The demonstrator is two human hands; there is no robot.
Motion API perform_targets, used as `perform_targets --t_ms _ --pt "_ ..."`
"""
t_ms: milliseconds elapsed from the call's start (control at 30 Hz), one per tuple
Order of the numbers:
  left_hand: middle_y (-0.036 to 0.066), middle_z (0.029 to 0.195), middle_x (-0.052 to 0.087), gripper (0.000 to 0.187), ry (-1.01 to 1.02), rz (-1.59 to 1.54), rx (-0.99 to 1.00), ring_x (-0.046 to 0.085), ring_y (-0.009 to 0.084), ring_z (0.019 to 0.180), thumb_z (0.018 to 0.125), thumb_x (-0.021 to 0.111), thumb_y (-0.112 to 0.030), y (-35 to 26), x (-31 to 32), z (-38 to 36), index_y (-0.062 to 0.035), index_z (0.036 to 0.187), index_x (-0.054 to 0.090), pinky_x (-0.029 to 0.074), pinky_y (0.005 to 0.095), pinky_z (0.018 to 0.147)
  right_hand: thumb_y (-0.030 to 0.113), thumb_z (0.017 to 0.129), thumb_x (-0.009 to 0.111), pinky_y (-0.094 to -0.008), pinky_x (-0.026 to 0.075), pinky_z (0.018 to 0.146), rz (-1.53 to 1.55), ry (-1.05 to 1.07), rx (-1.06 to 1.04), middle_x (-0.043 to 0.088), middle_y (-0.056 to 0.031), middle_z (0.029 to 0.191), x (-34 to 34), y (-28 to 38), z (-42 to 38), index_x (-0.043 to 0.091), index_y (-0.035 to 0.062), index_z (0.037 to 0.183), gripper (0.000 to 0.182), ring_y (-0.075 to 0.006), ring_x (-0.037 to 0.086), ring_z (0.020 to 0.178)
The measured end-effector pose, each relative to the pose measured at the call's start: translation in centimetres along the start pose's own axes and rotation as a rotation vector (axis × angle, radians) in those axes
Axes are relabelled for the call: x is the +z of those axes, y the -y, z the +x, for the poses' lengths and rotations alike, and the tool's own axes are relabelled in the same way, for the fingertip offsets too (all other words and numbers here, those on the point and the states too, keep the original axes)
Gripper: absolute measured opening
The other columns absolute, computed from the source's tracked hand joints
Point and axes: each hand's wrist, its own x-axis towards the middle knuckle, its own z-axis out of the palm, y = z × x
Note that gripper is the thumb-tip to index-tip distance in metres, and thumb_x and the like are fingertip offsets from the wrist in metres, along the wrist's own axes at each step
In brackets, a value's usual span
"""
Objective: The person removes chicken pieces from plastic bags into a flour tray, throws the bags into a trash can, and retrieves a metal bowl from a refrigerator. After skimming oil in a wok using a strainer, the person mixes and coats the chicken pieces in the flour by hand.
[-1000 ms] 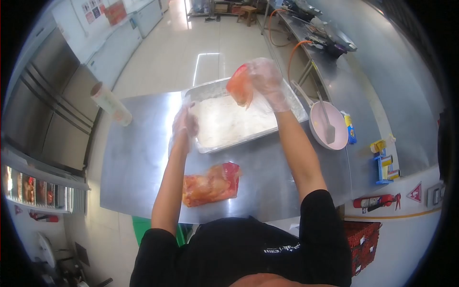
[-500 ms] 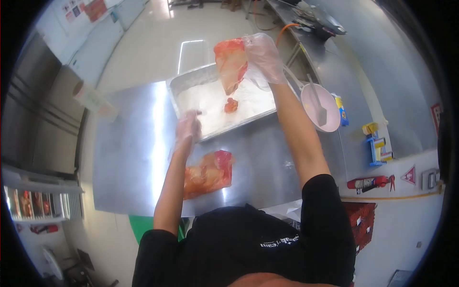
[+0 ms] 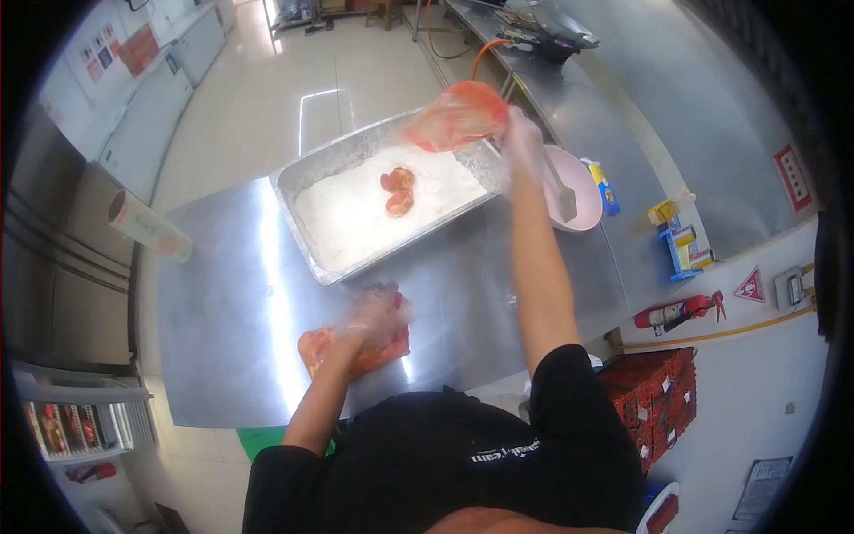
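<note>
In a clear glove, my right hand (image 3: 523, 142) grips a plastic bag (image 3: 458, 116) with reddish smears inside, held tilted over the far right part of a metal tray (image 3: 334, 267). White powder like flour (image 3: 347, 218) covers the tray's bottom, and raw meat pieces (image 3: 398, 203) lie on it near the middle. My gloved left hand (image 3: 374, 316) is over a second bag of raw meat (image 3: 356, 354) at the table's near edge. Motion smears its fingers, so I cannot tell if they grip the bag.
The steel table (image 3: 222, 329) bears a rolled tube (image 3: 149, 227) at its left. A pink bowl (image 3: 578, 191) with a grey spatula (image 3: 560, 187) stands right of the tray. Beyond it are a yellow-blue packet (image 3: 602, 187) and a wall-side counter. A fire extinguisher (image 3: 680, 311) and red crates (image 3: 654, 400) are at the right.
The held bag has swung from hanging upright to nearly level and looks emptier. More meat lies in the tray. My left hand has moved from the tray's edge back to the second bag.
</note>
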Motion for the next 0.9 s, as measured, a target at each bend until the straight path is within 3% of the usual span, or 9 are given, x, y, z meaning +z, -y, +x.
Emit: perform_targets --t_ms 133,200,267,433,500,567,667,767,900 --pt "0.019 0.109 0.064 0.039 -0.023 0.184 0.060 0.062 0.0332 0.100 0.087 0.060 -0.036 2.4 3.7 1.2 -0.0028 0.106 0.064 0.048 0.0398 0.087 0.035 0.098 0.046 -0.0204 0.040 0.042 0.568 0.118 0.386 0.054 0.0015 0.063 -7.3 -8.1 -1.8 0.059 0.0141 0.094 0.024 -0.0070 0.054 0.054" --pt "0.018 0.105 0.066 0.036 0.044 0.132 0.035 0.063 0.0310 0.095 0.088 0.060 -0.035 3.0 4.3 1.9 -0.0038 0.104 0.065 0.049 0.0386 0.084 0.030 0.097 0.048 -0.0217 0.040 0.040 0.720 -0.165 0.486 0.055 0.0001 0.064 -7.3 -6.2 -7.0 0.059 0.0121 0.093 0.021 -0.0086 0.052 0.051" --pt "0.018 0.102 0.067 0.033 0.103 0.090 0.003 0.065 0.0287 0.091 0.089 0.060 -0.034 3.7 4.9 2.8 -0.0048 0.103 0.066 0.050 0.0374 0.081 0.028 0.096 0.051 -0.0254 0.042 0.041 0.808 -0.079 0.652 0.057 -0.0005 0.067 -10.4 -9.8 -9.4 0.058 0.0096 0.097 0.020 -0.0113 0.054 0.054" --pt "0.013 0.093 0.069 0.027 0.157 -1.122 -0.343 0.064 0.0177 0.084 0.095 0.055 -0.025 5.0 6.3 1.3 -0.0015 0.098 0.069 0.050 0.0327 0.073 0.040 0.097 0.048 -0.0296 0.047 0.047 1.070 -0.017 0.758 0.060 -0.0048 0.076 -14.5 -14.5 -18.9 0.056 0.0056 0.109 0.037 -0.0153 0.059 0.062" --pt "0.011 0.087 0.069 0.027 0.160 -1.083 -0.371 0.062 0.0149 0.081 0.095 0.056 -0.024 1.9 2.3 -1.5 -0.0009 0.095 0.069 0.049 0.0316 0.070 0.045 0.098 0.045 -0.0293 0.049 0.051 1.139 0.060 0.784 0.061 -0.0069 0.081 -15.4 -15.0 -23.7 0.055 0.0047 0.114 0.045 -0.0164 0.060 0.064" --pt "0.008 0.081 0.067 0.027 0.098 -0.498 -0.198 0.061 0.0127 0.076 0.095 0.058 -0.025 -2.0 -3.3 -3.5 -0.0017 0.089 0.069 0.047 0.0304 0.066 0.050 0.098 0.042 -0.0282 0.050 0.057 1.140 0.208 0.798 0.063 -0.0094 0.087 -15.6 -14.7 -28.4 0.054 0.0042 0.120 0.052 -0.0174 0.061 0.067" --pt "0.005 0.075 0.065 0.028 -0.073 -0.617 -0.042 0.059 0.0105 0.070 0.093 0.061 -0.028 1.1 -3.3 -3.3 -0.0027 0.084 0.068 0.045 0.0291 0.061 0.052 0.098 0.042 -0.0279 0.051 0.060 0.894 0.112 0.912 0.065 -0.0105 0.093 -11.2 -11.4 -32.7 0.050 0.0061 0.130 0.057 -0.0200 0.062 0.069" --pt "0.005 0.074 0.064 0.031 -0.136 -0.648 -0.248 0.057 0.0101 0.068 0.091 0.064 -0.032 -2.3 -7.8 -5.7 -0.0033 0.082 0.067 0.045 0.0280 0.060 0.039 0.095 0.055 -0.0301 0.050 0.081 0.443 0.432 0.901 0.062 -0.0105 0.115 -7.2 -7.3 -34.9 0.046 0.0084 0.136 0.052 -0.0199 0.061 0.096" --pt "0.007 0.072 0.065 0.035 -0.370 -0.950 -0.163 0.059 0.0141 0.064 0.090 0.061 -0.035 -4.9 -8.6 -7.1 -0.0011 0.084 0.067 0.048 0.0309 0.059 0.019 0.083 0.073 -0.0330 0.047 0.094 0.087 0.747 0.144 0.056 -0.0132 0.128 -1.2 0.4 -34.7 0.044 0.0062 0.138 0.064 -0.0227 0.057 0.112"
